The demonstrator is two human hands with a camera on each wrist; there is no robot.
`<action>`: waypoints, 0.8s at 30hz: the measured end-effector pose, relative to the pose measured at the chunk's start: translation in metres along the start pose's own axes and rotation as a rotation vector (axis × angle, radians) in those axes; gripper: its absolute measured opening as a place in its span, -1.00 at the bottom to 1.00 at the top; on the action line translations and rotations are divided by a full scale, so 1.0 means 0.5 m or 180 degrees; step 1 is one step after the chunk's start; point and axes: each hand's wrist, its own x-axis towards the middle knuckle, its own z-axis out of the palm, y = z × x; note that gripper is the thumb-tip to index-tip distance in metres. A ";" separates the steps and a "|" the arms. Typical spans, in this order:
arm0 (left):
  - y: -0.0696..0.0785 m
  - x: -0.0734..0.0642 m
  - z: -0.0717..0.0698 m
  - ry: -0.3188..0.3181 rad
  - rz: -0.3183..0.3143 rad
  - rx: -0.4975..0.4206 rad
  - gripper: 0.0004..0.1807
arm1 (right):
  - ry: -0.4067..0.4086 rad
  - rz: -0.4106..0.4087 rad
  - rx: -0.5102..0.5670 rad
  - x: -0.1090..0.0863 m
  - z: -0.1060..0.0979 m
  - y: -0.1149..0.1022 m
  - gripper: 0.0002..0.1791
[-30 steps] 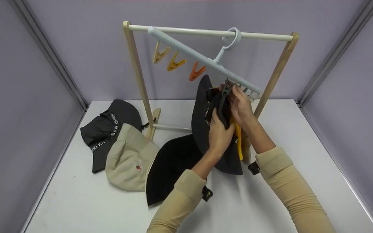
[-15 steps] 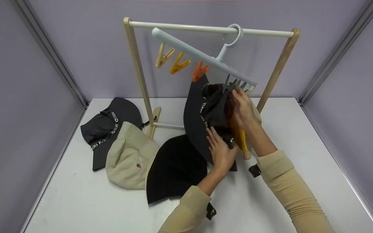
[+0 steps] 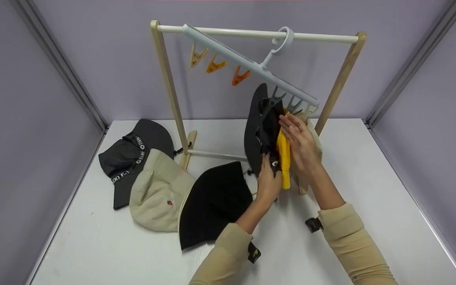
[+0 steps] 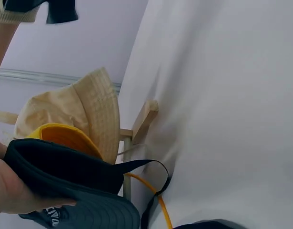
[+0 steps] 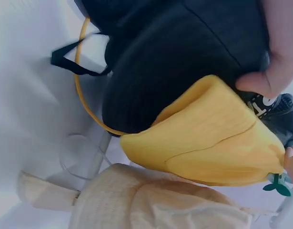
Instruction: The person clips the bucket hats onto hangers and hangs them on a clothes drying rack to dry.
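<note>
A dark grey hat with a wide brim and white lettering hangs under the tilted pale blue clip hanger, at a grey-green clip. My left hand pinches its lower part, thumb on one side and fingers on the other. Beside it hangs a yellow hat with a green leaf on top; farther right is a beige bucket hat. My right hand has straight fingers, their tips by the upper edges of the dark and yellow hats. Exact fingertip contact is hard to see.
The hanger hooks over the white bar of a wooden rack. Pale, yellow and orange clips dangle on its left half. On the white table lie a black hat, a beige hat and a dark lettered cap.
The dark hat's brim swings left, then back right and farther away. My right hand leaves the clip and its fingers straighten. My left hand shifts from the hat's middle to its lower part.
</note>
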 end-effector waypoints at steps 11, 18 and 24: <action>0.038 -0.002 -0.002 -0.0238 -0.0047 -0.0376 -0.42 | -0.0098 0.0025 0.0131 -0.069 0.003 -0.010 -0.61; 0.010 -0.001 -0.005 -0.0080 0.0029 -0.0260 -0.28 | -0.0057 0.0205 0.0116 -0.101 -0.007 0.004 -0.57; -0.008 -0.009 -0.012 0.0038 0.0100 -0.0123 -0.19 | -0.0065 0.0306 0.0085 -0.133 -0.014 0.015 -0.57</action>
